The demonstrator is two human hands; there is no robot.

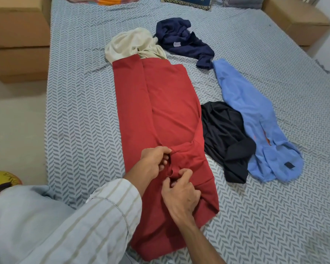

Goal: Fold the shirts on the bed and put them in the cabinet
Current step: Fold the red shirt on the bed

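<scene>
Head view puts the red shirt (160,115) straight ahead of me on the bed (80,103), already narrowed into a long strip with both sides turned in. Its long axis runs away from me toward the far end of the bed, leaning slightly left at the top, where it overlaps the cream shirt (130,44).

Both my hands sit on the near third of the strip, close together. My left hand (154,161) has its fingers curled, pinching a bunched ridge of red cloth near the middle. My right hand (181,195) is just below it, nearer to me, fingertips nipping the same gathered fold.

As I judge it, the next fold has to run along that axis, near end carried up toward the far end, so most of the cloth lies beyond my hands.

The other shirts wait to my right: black shirt (225,138) touching the red edge, light blue shirt (255,119) beside it, navy shirt (181,40) farther off. I see no cabinet from here.
</scene>
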